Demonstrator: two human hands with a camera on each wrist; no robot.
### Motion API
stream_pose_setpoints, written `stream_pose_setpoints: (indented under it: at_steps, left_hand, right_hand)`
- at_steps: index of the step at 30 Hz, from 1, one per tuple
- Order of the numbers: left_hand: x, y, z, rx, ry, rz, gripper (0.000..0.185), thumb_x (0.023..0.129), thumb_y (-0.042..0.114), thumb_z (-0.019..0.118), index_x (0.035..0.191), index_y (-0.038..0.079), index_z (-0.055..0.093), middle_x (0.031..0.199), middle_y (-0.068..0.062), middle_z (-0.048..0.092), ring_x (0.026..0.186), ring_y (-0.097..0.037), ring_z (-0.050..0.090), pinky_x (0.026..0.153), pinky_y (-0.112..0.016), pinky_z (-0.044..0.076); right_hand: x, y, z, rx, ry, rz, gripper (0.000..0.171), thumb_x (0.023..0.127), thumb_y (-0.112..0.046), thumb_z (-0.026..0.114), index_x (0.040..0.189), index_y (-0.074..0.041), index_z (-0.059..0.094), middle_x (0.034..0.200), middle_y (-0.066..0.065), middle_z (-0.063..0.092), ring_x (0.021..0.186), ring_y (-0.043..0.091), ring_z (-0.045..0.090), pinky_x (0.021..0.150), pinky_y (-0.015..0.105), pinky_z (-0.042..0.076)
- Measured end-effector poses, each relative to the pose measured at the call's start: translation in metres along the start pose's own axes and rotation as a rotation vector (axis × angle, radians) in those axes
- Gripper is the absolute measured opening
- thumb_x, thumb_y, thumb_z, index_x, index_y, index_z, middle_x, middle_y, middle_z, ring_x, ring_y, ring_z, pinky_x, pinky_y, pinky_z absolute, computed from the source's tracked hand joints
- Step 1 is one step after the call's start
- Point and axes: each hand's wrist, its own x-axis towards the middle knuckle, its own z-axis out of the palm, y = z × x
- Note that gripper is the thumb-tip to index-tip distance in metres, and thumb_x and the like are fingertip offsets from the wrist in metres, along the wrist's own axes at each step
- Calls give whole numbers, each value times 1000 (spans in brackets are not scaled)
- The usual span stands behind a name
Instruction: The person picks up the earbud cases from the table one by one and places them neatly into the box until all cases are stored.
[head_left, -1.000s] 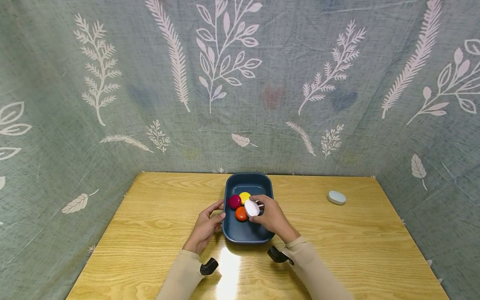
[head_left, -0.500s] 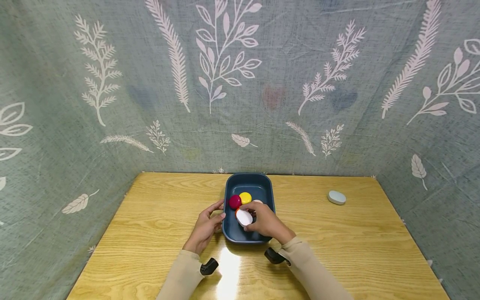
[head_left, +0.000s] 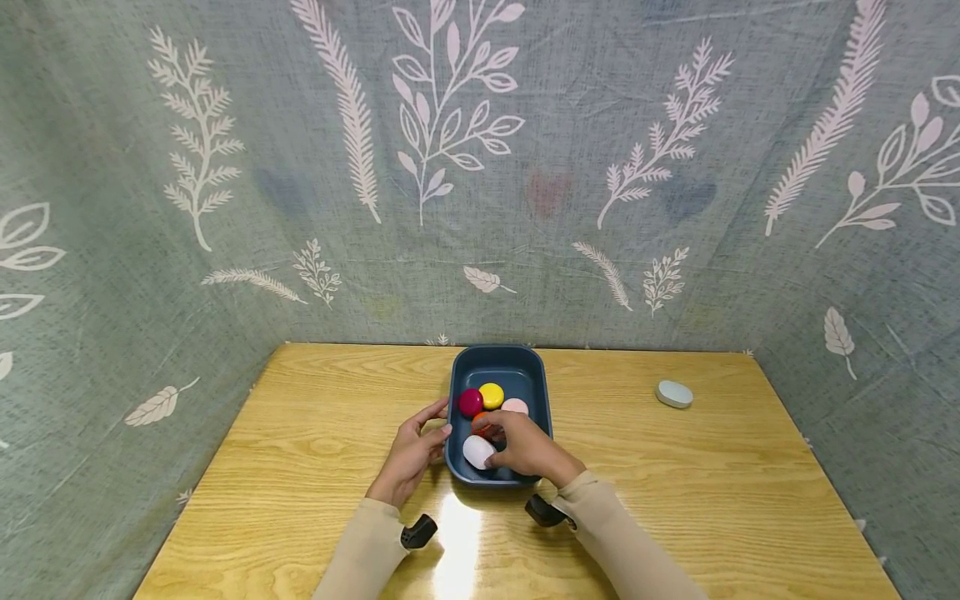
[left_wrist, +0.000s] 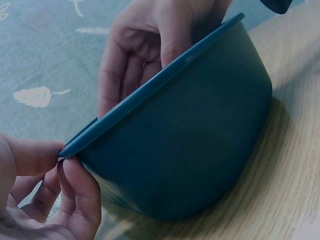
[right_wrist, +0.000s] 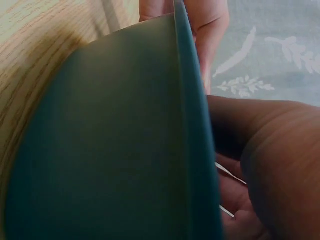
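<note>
Nearest the viewer, two beige sleeves lead over the wooden table (head_left: 300, 467) to the hands. The right hand (head_left: 528, 450) reaches into the near end of the dark blue tub (head_left: 542, 383), its curled fingers (head_left: 501, 425) holding a white oval pebble (head_left: 477, 451) at the tub floor; whether the pebble already rests there cannot be told. The left hand (head_left: 411, 454) lies against the tub's left wall, thumb and fingers (left_wrist: 75, 192) pinching the rim, as the left wrist view shows. Just beyond the right fingers lie an orange piece (head_left: 482, 423), largely hidden, then a pink piece (head_left: 515, 407), a magenta piece (head_left: 470, 402) and a yellow piece (head_left: 491, 395), close together. The tub's long axis runs away from the viewer; the pebble's long axis seems slightly oblique to it. Risk, as a judgement: a careless release could knock the pebble against the orange piece, or jolt the tub should the left pinch loosen. Far right of the fingers, well apart, lies a pale grey pebble (head_left: 674, 393).
</note>
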Motion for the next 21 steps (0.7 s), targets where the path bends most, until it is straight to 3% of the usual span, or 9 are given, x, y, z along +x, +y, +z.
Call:
stream_pose_setpoints:
  at_steps: [10,21]
  left_hand:
    - [0,-1,0,10,8,-1,53,103,-6,58,155,3,52,135,-14,46,80,-10,61,67,-21,54]
    - [1,-1,1,17,23,-3,54,102,-7,59,155,3,52,133,-13,46,75,-9,58,66,-21,53]
  right_hand:
    - [-4,0,-6,13,20,13,51,82,7,85,131,5,69,126,18,70,111,35,69,99,51,57]
    - [-20,12,-37,122,134,67,52,87,6,81,136,7,64,135,25,66,121,43,66,103,55,54]
